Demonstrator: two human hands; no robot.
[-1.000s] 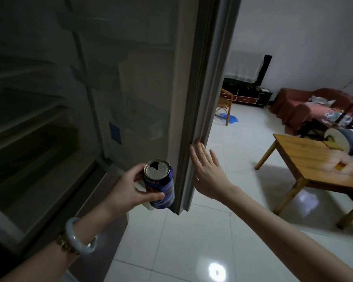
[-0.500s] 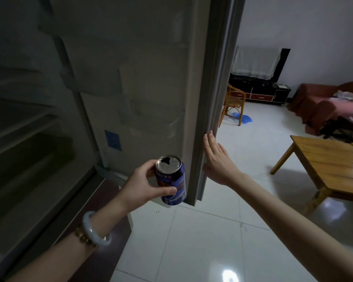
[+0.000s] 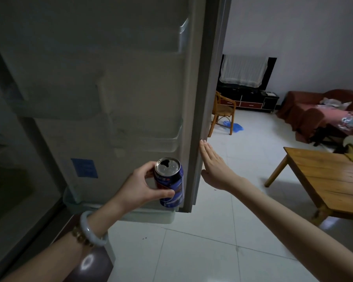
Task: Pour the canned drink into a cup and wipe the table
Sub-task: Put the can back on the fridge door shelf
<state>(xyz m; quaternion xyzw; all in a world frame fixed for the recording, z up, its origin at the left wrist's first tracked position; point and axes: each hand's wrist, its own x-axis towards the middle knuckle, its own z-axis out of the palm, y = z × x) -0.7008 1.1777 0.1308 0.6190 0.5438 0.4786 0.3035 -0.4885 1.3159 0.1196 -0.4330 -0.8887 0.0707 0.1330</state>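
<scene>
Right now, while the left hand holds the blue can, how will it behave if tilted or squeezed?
The can is open on top, so tilting it would probably spill any drink inside. Its thin metal wall likely dents under a hard squeeze from the left hand. Round, it may roll if laid down.

An open refrigerator door (image 3: 130,88) is filling the left half, its shelves lying in dim light. Glossy white tiles are covering the floor (image 3: 212,251); a plain white wall (image 3: 304,37) is closing the far side. A cloth-draped television (image 3: 243,71) is sitting on a black cabinet (image 3: 251,100), with a rattan chair (image 3: 222,110) standing just beside it. A reddish-brown sofa (image 3: 306,110) and a low wooden desk (image 3: 324,180) are occupying the right.
</scene>
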